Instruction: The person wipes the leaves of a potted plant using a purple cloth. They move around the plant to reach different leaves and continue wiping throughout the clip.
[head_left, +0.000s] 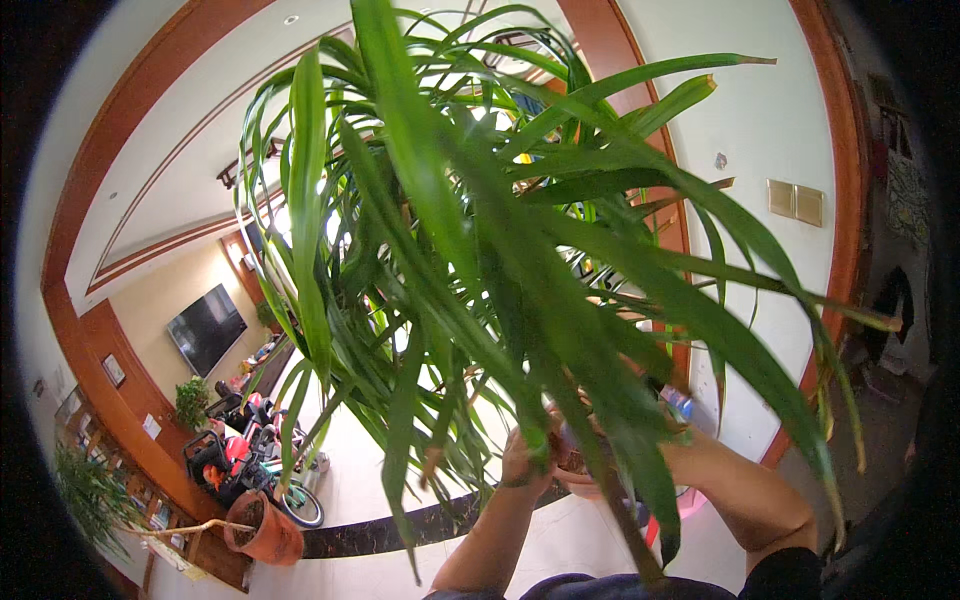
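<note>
A large plant with long strap-like green leaves (600, 330) spreads over most of the head view, close to the camera. Beneath its leaves, a terracotta-coloured pot (579, 484) with brown soil shows in part. My left hand (521, 457) is at the left side of this pot, partly covered by a leaf. My right forearm reaches to the pot's other side, where leaves hide the hand. Whether either hand grips the pot or a stem cannot be made out.
A clay pot with a bent trunk (262, 529) stands at the lower left by a wooden shelf. Behind it are a small bicycle (304, 504) and red ride-on toys (238, 448). A wood-trimmed wall with switches (795, 202) rises at right. Something pink lies below my right forearm.
</note>
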